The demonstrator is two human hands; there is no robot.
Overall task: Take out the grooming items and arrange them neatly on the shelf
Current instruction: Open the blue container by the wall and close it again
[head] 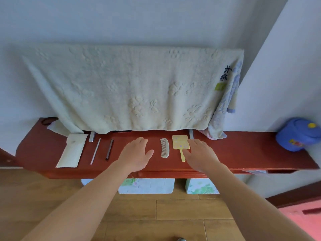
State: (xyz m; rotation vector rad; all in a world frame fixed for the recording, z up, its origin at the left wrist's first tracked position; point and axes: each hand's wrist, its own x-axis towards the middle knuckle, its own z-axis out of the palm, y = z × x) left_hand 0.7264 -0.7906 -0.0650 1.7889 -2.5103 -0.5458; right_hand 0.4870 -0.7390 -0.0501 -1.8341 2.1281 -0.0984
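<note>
On the red-brown shelf (pixel 243 150) lie, left to right, a white pouch (pixel 72 150), a thin white stick (pixel 95 151), a dark narrow tool (pixel 109 149), a white comb (pixel 165 147) and a yellow hand mirror (pixel 180 145). My left hand (pixel 137 154) lies flat with straight fingers on the shelf, just left of the comb and apart from it. My right hand (pixel 201 154) is spread flat beside the mirror; its thumb lies against the mirror's handle. Neither hand holds anything.
A pale green towel (pixel 132 87) hangs over the wall behind the shelf, its hem reaching the shelf's back. A blue pot (pixel 298 134) stands at the shelf's right end. Flowered boxes (pixel 147 186) sit under the shelf on the wooden floor.
</note>
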